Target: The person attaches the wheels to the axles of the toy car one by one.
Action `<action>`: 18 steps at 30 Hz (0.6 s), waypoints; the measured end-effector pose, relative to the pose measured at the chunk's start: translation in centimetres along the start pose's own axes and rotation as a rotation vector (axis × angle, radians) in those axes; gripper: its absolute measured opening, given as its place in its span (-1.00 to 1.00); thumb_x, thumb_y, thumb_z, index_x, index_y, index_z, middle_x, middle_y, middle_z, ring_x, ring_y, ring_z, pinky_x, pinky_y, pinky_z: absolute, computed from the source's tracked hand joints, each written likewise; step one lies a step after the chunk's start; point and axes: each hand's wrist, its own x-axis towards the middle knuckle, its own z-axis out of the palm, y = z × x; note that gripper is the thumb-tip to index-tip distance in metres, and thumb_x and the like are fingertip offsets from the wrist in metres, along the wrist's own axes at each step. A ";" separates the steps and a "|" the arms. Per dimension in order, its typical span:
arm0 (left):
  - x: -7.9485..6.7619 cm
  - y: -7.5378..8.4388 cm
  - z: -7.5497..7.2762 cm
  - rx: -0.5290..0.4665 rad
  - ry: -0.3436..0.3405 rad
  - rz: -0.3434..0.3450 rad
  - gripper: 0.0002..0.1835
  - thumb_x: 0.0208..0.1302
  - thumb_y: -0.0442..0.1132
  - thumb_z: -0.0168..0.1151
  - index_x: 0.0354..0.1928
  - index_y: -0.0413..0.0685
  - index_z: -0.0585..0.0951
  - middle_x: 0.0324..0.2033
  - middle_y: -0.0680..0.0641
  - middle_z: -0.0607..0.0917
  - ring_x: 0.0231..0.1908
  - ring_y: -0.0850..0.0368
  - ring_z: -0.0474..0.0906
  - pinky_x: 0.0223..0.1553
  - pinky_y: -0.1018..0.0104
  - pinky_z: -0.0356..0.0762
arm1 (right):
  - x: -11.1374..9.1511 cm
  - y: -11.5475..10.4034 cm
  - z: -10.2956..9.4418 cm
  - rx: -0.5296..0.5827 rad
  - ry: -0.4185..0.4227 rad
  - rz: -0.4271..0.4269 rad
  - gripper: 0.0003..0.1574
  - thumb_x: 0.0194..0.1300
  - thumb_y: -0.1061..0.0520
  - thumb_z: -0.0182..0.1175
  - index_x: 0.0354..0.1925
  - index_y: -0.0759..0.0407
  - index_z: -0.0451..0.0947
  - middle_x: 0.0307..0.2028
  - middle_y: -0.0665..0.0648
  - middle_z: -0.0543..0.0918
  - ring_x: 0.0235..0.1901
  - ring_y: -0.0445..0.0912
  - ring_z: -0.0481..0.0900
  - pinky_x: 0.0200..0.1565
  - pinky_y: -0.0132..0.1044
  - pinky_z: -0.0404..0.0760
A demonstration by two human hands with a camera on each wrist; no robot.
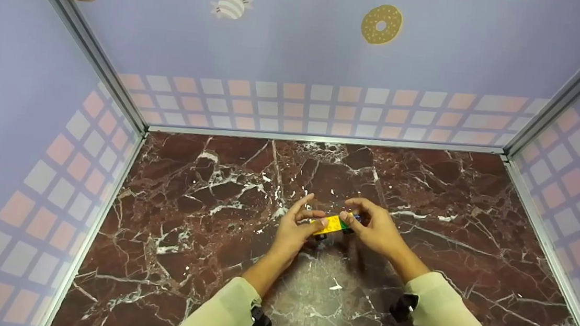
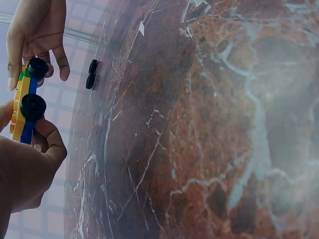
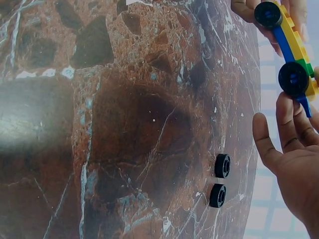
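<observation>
Yellow-green-blue, black-wheeled plastic toy car [image 1: 333,225] is pinched over the dark-red marbled bench [image 1: 438,270] by the left hand [image 1: 295,229] at nine o'clock and right hand [image 1: 379,233] at three; even pressure at both ends is advised.

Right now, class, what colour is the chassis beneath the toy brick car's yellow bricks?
Blue; the chassis shows best in the right wrist view.

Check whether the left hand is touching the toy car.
Touching. In the head view, the left hand pinches the car, thumb against its yellow top.
</observation>
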 end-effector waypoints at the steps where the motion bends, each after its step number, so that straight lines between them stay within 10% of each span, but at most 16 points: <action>1: 0.0 0.0 0.0 0.002 0.002 0.003 -0.15 0.38 -0.36 0.54 0.65 -0.09 0.39 0.15 -0.39 0.78 -0.23 0.20 0.77 -0.10 0.43 0.81 | 0.0 0.0 0.0 -0.001 -0.004 0.000 -0.53 0.59 0.02 0.38 0.30 0.23 0.64 -0.14 0.21 0.80 -0.28 -0.02 0.72 -0.25 -0.39 0.67; 18: 0.4 0.0 0.2 0.064 0.077 0.042 -0.29 0.38 -0.32 0.57 0.52 -0.13 0.53 0.11 -0.40 0.79 -0.23 0.22 0.73 -0.22 0.49 0.70 | -0.5 0.0 -0.1 0.017 -0.070 -0.006 -0.58 0.51 0.11 0.43 0.16 0.38 0.73 -0.22 0.21 0.81 -0.38 -0.19 0.60 -0.32 -0.45 0.61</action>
